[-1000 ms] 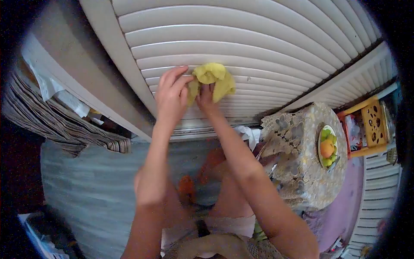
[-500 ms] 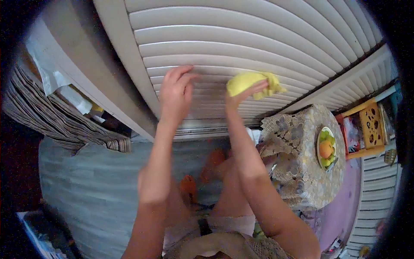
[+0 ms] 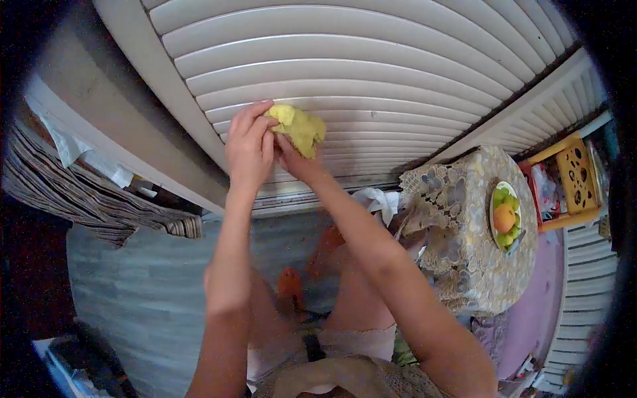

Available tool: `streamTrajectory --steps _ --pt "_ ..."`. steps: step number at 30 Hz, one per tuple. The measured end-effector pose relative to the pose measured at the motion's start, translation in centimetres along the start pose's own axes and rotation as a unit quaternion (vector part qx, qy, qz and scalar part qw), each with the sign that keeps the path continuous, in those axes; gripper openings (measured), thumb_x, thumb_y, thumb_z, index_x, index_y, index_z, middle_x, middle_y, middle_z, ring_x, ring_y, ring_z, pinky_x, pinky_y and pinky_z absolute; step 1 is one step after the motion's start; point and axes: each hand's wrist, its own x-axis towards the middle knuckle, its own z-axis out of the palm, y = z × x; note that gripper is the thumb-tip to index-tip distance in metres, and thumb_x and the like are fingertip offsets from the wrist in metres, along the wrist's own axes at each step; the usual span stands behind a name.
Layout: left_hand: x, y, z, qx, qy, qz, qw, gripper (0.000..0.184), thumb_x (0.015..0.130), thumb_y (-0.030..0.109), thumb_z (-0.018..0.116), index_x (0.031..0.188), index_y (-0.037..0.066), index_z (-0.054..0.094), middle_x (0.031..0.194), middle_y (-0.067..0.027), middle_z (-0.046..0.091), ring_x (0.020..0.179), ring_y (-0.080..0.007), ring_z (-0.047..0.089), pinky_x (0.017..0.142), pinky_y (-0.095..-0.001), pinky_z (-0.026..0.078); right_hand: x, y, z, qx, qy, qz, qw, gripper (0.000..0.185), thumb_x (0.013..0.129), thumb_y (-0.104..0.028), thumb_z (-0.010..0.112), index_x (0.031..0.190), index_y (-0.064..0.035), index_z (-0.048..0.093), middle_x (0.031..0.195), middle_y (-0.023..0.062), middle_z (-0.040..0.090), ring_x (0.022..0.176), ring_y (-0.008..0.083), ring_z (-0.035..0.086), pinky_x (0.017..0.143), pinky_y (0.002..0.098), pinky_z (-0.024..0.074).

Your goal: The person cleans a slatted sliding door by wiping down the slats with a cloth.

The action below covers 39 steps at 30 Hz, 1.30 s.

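Observation:
A yellow cloth (image 3: 304,132) lies bunched against the white louvered door (image 3: 345,71). My right hand (image 3: 296,161) is closed on the cloth from below, with its fingers partly hidden behind the folds. Just to the left, my left hand (image 3: 249,147) rests on the slats close to the door's left frame. Its fingers are bent but apart, and the fingertips meet the cloth's left edge. Both forearms reach up from the bottom of the view.
On the right, a round table with a patterned lace cloth (image 3: 474,265) bears a plate of fruit (image 3: 506,219). An orange-yellow crate (image 3: 574,176) stands beyond it. White crumpled material (image 3: 378,201) sits by the door's base. Striped fabric (image 3: 99,199) hangs at left.
My right hand has slid the yellow cloth left along the slats until it meets my left hand. The left hand stays at the door's left side. The view has shifted slightly.

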Motion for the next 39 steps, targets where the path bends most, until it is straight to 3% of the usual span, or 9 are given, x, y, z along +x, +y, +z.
streamTrajectory --steps 5,10,13,17,20,25,30,33,39 --pt "0.2 0.3 -0.3 -0.012 0.000 -0.013 1.000 0.020 0.070 -0.004 0.056 0.085 0.006 0.064 0.108 -0.0063 0.061 0.103 -0.0266 0.055 0.089 -0.0371 0.044 0.2 2.3 -2.2 -0.030 0.021 0.079 0.996 0.042 0.082 -0.044 0.053 0.120 -0.0272 0.051 0.111 0.0082 0.059 0.114 0.0301 0.048 0.092 0.0522 0.0363" --pt "0.2 -0.1 -0.6 -0.003 -0.007 -0.003 1.000 0.021 0.069 -0.005 0.057 0.085 0.007 0.065 0.108 -0.0050 0.060 0.103 -0.0245 0.055 0.088 -0.0355 0.045 1.7 4.4 -6.1 -0.096 0.288 0.064 0.950 0.055 0.076 -0.025 0.062 0.118 0.0037 0.042 0.114 0.0261 0.044 0.105 0.0448 0.041 0.090 0.0519 0.0354" --pt "0.0 -0.5 -1.1 0.005 0.007 0.002 1.000 0.021 0.070 -0.003 0.056 0.086 0.007 0.065 0.108 -0.0048 0.060 0.103 -0.0244 0.054 0.087 -0.0351 0.046 2.7 1.6 -7.5 -0.152 0.345 0.092 0.922 0.052 0.076 -0.025 0.061 0.113 0.0055 0.042 0.112 0.0257 0.044 0.104 0.0473 0.040 0.091 0.0560 0.0329" --pt "-0.3 -0.5 -2.5 0.004 -0.016 -0.043 0.999 0.023 0.072 -0.001 0.053 0.092 0.006 0.065 0.111 -0.0064 0.059 0.104 -0.0269 0.053 0.090 -0.0365 0.042 2.9 -0.9 -5.7 -0.099 0.325 0.096 0.936 0.056 0.079 -0.035 0.058 0.122 -0.0026 0.043 0.121 0.0188 0.045 0.107 0.0439 0.045 0.093 0.0586 0.0330" --pt "-0.7 -1.0 -3.6 0.018 -0.007 -0.056 0.998 0.021 0.074 0.001 0.054 0.092 0.006 0.064 0.107 -0.0064 0.059 0.102 -0.0266 0.053 0.088 -0.0361 0.043 1.9 -1.9 -3.4 -0.062 -0.127 0.005 0.990 0.054 0.075 -0.024 0.063 0.125 -0.0116 0.048 0.124 0.0163 0.048 0.115 0.0366 0.044 0.097 0.0527 0.0325" --pt "-2.3 -3.5 -5.6 0.076 -0.088 -0.221 0.968 0.014 0.081 0.011 0.053 0.088 0.005 0.063 0.097 -0.0095 0.059 0.094 -0.0296 0.054 0.081 -0.0388 0.046 0.9 -1.0 0.9 -0.118 0.038 -0.098 0.987 0.045 0.088 -0.040 0.048 0.126 -0.0153 0.051 0.128 0.0114 0.050 0.119 0.0307 0.046 0.102 0.0479 0.0311" --pt "-2.1 -4.7 -6.1 -0.004 -0.048 -0.309 0.950 0.016 0.084 0.014 0.052 0.090 0.003 0.061 0.093 -0.0150 0.059 0.093 -0.0315 0.055 0.080 -0.0410 0.045 3.1 -3.8 -1.5 -0.108 0.131 -0.121 0.978 0.036 0.075 -0.022 0.063 0.110 -0.0191 0.060 0.105 0.0121 0.060 0.100 0.0336 0.055 0.087 0.0452 0.0430" --pt "-1.8 -4.1 -5.4 -0.010 -0.017 -0.352 0.936 0.019 0.084 0.015 0.052 0.094 0.000 0.058 0.093 -0.0183 0.057 0.091 -0.0330 0.055 0.079 -0.0419 0.044 5.1 -7.5 -4.2 0.050 -0.062 -0.059 0.995 0.042 0.087 -0.033 0.048 0.122 -0.0104 0.051 0.123 0.0165 0.052 0.115 0.0366 0.047 0.099 0.0454 0.0350" --pt "-1.9 -3.8 -4.1 -0.021 0.161 -0.343 0.925 0.025 0.083 0.011 0.050 0.104 -0.003 0.050 0.094 -0.0173 0.054 0.090 -0.0314 0.054 0.081 -0.0400 0.043 3.6 -6.4 2.0 0.163 -0.095 0.062 0.980 0.050 0.079 -0.030 0.058 0.124 -0.0085 0.049 0.124 0.0201 0.049 0.117 0.0366 0.044 0.100 0.0439 0.0341"
